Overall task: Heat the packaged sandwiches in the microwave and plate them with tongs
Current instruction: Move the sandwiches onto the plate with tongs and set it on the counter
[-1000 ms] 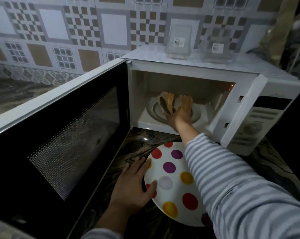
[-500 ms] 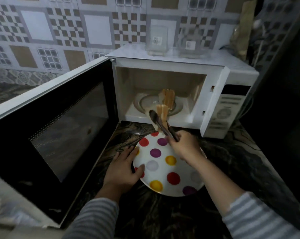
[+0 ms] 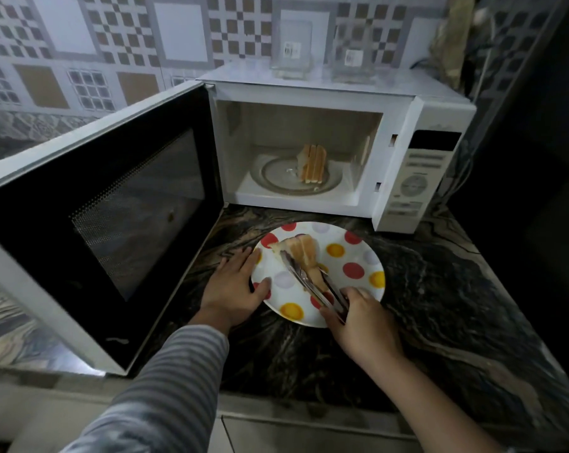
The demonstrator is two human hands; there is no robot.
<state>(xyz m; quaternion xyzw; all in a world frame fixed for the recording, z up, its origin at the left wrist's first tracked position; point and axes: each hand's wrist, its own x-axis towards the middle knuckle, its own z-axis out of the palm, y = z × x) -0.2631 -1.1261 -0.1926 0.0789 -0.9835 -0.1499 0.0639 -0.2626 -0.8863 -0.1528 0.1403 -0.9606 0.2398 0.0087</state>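
A white microwave point(image 3: 420, 178) stands on the dark counter with its door point(image 3: 106, 204) swung wide open to the left. One sandwich point(image 3: 312, 163) stands upright on the glass turntable point(image 3: 276, 173) inside. In front of it lies a white plate point(image 3: 358, 253) with coloured dots. My right hand point(image 3: 358, 318) grips metal tongs point(image 3: 312, 282), which clasp a second sandwich point(image 3: 301, 251) lying on the plate. My left hand point(image 3: 232, 286) rests flat on the counter, its fingers and thumb touching the plate's left rim.
Two clear plastic containers point(image 3: 293, 49) point(image 3: 353, 57) with labels sit on top of the microwave. The open door blocks the counter to the left. Dark marbled counter point(image 3: 456, 305) stretches to the right. A dark wall and cables stand at the far right.
My right hand has drawn the tongs with one sandwich out of the microwave and lowered it onto the plate. My left hand has stayed at the plate's rim.
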